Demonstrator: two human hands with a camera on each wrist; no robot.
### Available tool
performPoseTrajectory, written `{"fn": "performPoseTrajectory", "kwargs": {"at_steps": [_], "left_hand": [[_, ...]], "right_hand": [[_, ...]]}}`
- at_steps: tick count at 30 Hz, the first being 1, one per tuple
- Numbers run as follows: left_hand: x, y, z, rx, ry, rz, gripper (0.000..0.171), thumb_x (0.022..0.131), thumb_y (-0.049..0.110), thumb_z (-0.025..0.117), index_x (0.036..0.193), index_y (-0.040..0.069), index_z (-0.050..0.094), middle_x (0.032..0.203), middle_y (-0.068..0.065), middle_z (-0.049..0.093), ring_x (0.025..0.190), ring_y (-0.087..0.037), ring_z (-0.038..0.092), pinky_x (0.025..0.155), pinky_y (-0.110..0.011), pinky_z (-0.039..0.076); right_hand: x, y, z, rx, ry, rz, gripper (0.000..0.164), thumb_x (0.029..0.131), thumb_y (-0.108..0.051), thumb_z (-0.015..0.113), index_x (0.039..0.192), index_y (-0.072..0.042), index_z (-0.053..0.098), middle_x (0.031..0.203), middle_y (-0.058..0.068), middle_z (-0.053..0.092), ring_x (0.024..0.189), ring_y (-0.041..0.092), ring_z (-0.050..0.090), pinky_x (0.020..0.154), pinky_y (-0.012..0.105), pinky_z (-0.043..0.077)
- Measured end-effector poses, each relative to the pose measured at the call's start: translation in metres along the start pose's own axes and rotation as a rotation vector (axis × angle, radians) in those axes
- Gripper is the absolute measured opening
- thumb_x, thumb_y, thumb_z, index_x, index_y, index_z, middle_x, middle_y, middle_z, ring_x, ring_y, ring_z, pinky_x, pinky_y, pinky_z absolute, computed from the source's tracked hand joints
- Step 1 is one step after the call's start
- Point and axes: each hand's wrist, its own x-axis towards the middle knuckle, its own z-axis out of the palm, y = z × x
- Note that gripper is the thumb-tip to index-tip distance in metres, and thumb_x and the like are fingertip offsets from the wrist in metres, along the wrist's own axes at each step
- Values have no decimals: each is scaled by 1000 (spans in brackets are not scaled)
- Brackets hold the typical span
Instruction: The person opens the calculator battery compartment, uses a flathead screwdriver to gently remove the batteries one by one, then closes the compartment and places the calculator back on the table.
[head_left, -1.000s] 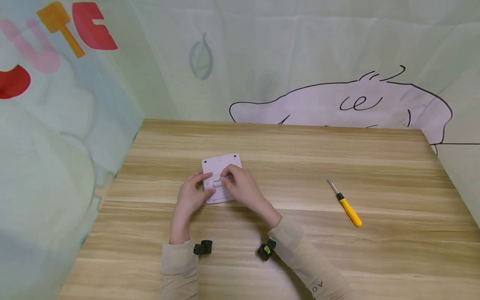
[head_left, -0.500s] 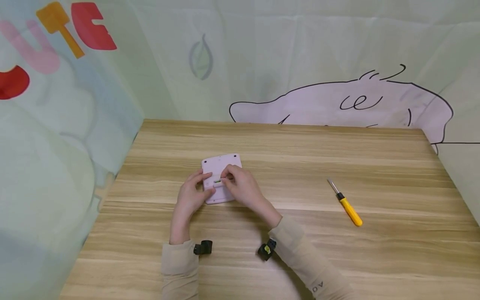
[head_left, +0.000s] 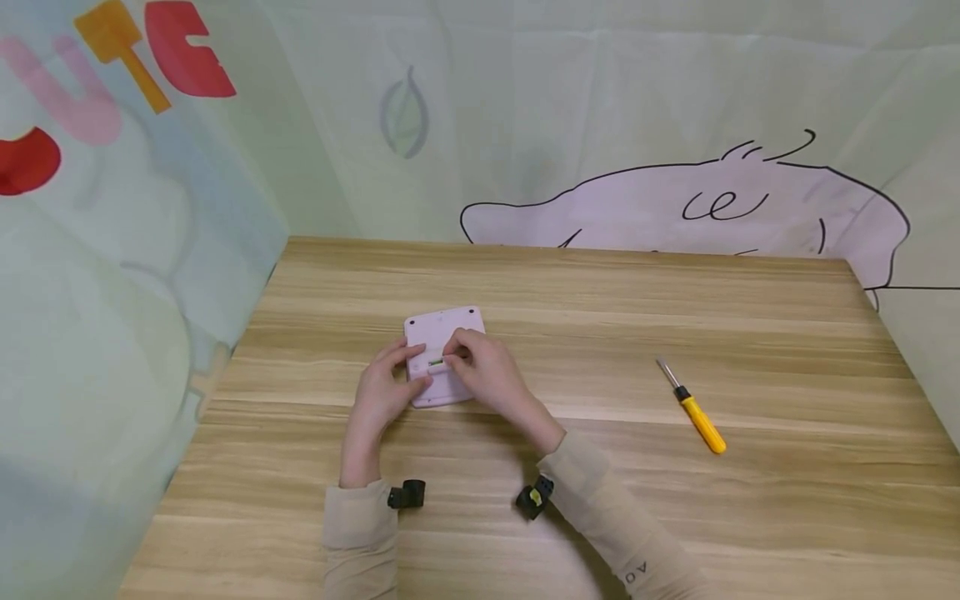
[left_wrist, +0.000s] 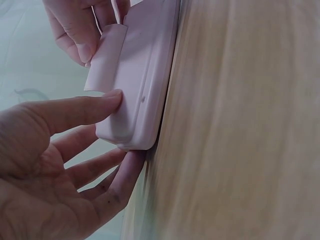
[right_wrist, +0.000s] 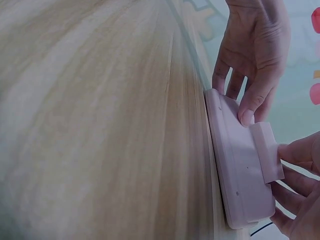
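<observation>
Right hand (head_left: 487,372) fingers pinch the raised cover (right_wrist: 266,152); left hand (head_left: 381,392) fingers grip the device (head_left: 444,323). A green strip (head_left: 436,363), hidden a second ago, shows: the device seems opened.

Flat device (head_left: 442,327) on the table (head_left: 600,333) between two hands, screwdriver (head_left: 690,407) well off to the right.
From where I stand, the device lies left of the table's middle, nearer the back edge than the front. The left hand (head_left: 381,393) is at its left edge, thumb on the upward face; the right hand (head_left: 489,377) comes over its right side, fingers on the cover (right_wrist: 267,151), which sits tilted on that face. A small slot (head_left: 437,362) lies between the hands' fingertips. The screwdriver's handle points toward the person, tip away. A cloth backdrop (head_left: 525,100) hangs behind the table.
</observation>
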Motion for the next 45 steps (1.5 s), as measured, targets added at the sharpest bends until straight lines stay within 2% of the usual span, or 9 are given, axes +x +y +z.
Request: {"fn": "performPoseTrajectory", "kwargs": {"at_steps": [20,36,45], "left_hand": [[2,1,-1,1,5,8,50,86,11,68,134,6,55,155,-15,33,145,-38,25,118,-54,23],[0,2,-1,-2,-9,-11,51,87,10,67,136,6,53,157,-16,30,146,-39,22,118,-56,21],[-1,2,0,0,-12,-14,51,87,10,66,137,7,53,157,-16,29,146,-39,21,118,-56,19]], "right_hand": [[-2,-2,-7,-6,26,-20,4,91,-14,64,89,-11,66,88,1,69,75,12,55,68,24,45],[-7,0,-10,-31,62,-20,5,88,-14,67,90,-9,68,89,3,69,83,15,59,76,28,49],[-11,4,-12,-26,67,27,5,84,-11,70,87,-9,68,90,3,64,82,14,56,74,26,49]]}}
